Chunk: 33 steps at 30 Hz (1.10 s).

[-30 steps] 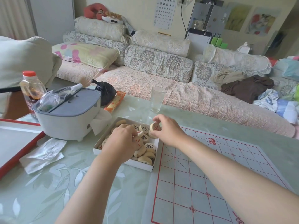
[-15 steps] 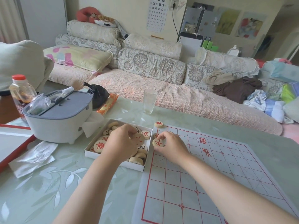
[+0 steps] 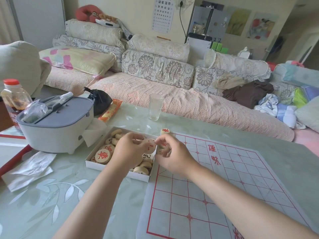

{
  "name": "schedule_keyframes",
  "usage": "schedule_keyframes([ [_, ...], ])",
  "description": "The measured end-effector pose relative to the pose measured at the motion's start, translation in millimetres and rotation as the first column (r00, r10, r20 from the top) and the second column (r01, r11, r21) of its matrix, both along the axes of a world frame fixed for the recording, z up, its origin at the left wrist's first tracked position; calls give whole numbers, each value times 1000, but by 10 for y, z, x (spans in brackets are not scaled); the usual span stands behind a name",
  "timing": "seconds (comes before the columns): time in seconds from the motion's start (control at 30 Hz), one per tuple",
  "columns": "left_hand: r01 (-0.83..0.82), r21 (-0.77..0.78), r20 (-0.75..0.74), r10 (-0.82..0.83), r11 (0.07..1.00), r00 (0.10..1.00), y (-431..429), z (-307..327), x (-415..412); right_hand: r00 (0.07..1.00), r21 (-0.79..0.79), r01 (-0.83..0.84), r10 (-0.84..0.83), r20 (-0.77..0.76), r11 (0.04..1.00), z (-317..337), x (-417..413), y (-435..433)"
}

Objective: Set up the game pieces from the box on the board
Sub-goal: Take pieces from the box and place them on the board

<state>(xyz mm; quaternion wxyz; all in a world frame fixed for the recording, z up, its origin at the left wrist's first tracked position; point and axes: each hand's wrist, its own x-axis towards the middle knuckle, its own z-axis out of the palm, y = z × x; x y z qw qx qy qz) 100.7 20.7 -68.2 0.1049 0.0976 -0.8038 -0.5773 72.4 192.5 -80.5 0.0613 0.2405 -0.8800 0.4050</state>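
Piece (image 3: 150, 146) apparently in left hand (image 3: 128, 151)

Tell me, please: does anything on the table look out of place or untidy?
Nothing looks spilled or damaged. The pieces lie jumbled in the box, some face down or on edge, which is normal before setup. Crumpled tissues lie loose left of the box.

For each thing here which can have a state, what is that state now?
box: open, pieces inside
board: spread flat
left hand: pinches held piece
right hand: curled at board's edge, grip unclear
corner piece: face up at board's far corner
glass: upright, empty
bottle: capped
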Motion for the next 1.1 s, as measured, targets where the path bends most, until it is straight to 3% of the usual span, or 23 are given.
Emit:
schedule_keyframes([
  [0.13,29,201,58,-42,979,997,57,6,22,999,-66,-14,11,-49,998,40,113,-28],
  [0.3,89,237,60,-106,968,993,77,14,158,1000,-50,7,-6,14,999,30,163,14],
  [0.37,107,94,52,-113,990,992,44,-13,195,999,35,31,-32,37,999,-7,172,61],
  [0.4,113,-80,45,-110,990,993,18,-43,204,998,76,58,-60,31,995,-42,166,89],
  [0.47,85,-408,12,-88,909,996,-29,-96,217,992,173,116,-124,39,978,-123,156,161],
  [0.5,68,-487,-13,-85,871,996,-53,-131,207,988,225,131,-147,57,966,-161,159,195],
  [0.7,98,-663,57,-80,743,995,-119,-200,155,986,372,102,-143,84,923,-308,223,239],
  [0.83,92,-693,34,-95,715,995,-118,-216,135,991,464,31,-87,100,885,-297,180,199],
  [1.1,-4,-694,-10,-5,720,1000,-376,-146,77,986,395,164,-145,-78,904,-21,-262,-86],
])
